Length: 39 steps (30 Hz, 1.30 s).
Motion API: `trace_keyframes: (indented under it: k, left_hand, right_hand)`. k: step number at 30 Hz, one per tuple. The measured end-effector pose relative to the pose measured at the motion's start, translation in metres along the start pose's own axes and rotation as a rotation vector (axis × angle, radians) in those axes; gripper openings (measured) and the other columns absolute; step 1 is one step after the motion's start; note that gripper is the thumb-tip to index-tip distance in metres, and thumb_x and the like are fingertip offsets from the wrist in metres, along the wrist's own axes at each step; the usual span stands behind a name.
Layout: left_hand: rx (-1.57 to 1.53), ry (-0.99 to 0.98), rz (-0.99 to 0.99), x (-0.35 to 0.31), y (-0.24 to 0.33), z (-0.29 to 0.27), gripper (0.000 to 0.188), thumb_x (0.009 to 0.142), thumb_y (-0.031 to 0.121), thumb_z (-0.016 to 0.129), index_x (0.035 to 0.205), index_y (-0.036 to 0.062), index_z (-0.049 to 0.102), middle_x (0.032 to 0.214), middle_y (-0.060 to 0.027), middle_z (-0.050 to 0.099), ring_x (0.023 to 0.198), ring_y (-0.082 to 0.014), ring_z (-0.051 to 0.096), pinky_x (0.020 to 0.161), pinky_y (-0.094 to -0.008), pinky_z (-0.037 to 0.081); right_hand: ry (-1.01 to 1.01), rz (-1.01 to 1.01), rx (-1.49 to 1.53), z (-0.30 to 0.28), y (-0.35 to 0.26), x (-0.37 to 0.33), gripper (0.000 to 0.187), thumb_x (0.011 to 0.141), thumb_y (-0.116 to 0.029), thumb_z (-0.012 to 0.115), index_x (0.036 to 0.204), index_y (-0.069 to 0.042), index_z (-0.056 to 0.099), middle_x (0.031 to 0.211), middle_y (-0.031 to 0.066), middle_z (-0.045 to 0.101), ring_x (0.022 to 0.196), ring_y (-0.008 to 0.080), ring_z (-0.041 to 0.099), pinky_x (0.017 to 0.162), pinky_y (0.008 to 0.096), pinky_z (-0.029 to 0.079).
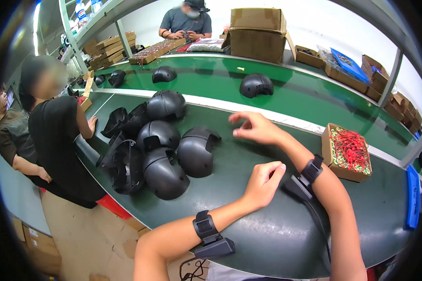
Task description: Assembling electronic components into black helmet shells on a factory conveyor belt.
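My left hand (266, 184) is closed over the green worktop (248, 234), thumb pressed against curled fingers; whatever it may hold is hidden. Beyond it, my right hand (258, 128) reaches leftward with its fingers bent and apart, nothing visible in them. Nearest to both hands is a black helmet shell (195, 152) with a notched edge. More black shells crowd beside it, among them one in front (165, 173) and one at the back (166, 105). An upturned shell (126, 166) shows its hollow inside.
A cardboard box of red wired parts (349, 152) stands right of my right forearm. Behind a pale rail runs a green conveyor belt (206, 70) carrying several shells, one black shell (256, 85) nearest. A co-worker (56, 126) stands left; another person (185, 25) works opposite. A blue tray (412, 196) edges the right.
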State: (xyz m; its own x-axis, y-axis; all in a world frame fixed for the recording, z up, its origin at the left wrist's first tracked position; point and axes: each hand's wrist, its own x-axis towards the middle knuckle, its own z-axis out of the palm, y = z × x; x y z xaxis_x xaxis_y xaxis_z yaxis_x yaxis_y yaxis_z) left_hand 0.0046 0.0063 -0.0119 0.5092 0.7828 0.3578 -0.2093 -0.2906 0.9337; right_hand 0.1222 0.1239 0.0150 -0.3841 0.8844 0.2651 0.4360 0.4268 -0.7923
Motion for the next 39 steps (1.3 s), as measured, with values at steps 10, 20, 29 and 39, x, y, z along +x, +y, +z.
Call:
trace_keyframes:
  k: [10,20,29,39]
  left_hand:
    - [0.058,0.022,0.024,0.004,-0.006,0.001,0.033,0.094,0.013,0.05,0.066,-0.0003,0.038,0.057,0.0005,0.03,0.056,-0.0056,0.029,0.048,-0.0285,0.026]
    - [0.096,0.032,0.055,0.009,-0.007,0.002,0.032,0.093,0.014,0.05,0.069,-0.0038,0.04,0.056,-0.0074,0.029,0.054,-0.009,0.029,0.048,-0.0316,0.027]
    - [0.081,0.065,0.071,0.009,-0.008,0.0,0.035,0.093,0.018,0.049,0.066,-0.0034,0.042,0.052,-0.0121,0.035,0.047,-0.0159,0.033,0.047,-0.0364,0.028]
    - [0.056,0.033,0.036,0.01,-0.004,-0.002,0.034,0.094,0.013,0.049,0.064,0.001,0.037,0.056,0.0034,0.03,0.055,-0.0043,0.029,0.048,-0.0282,0.025]
  right_hand:
    - [0.736,0.395,-0.809,-0.064,0.073,0.073,0.098,0.068,-0.048,0.076,0.142,-0.008,0.026,0.145,0.0232,0.027,0.131,0.0402,0.032,0.102,0.0507,0.035]
    - [0.893,0.514,-0.419,-0.074,0.102,0.066,0.109,0.057,-0.054,0.082,0.136,0.002,0.034,0.13,0.025,0.047,0.118,0.0366,0.05,0.098,0.0395,0.042]
    - [0.175,0.091,0.218,-0.046,0.034,0.015,0.101,0.058,-0.029,0.089,0.14,-0.003,0.035,0.134,0.025,0.046,0.125,0.0311,0.044,0.106,0.0399,0.034]
    - [0.253,0.074,0.212,-0.037,0.01,-0.041,0.069,0.079,-0.035,0.074,0.134,-0.007,0.043,0.131,0.0142,0.049,0.121,0.0257,0.047,0.101,0.0371,0.038]
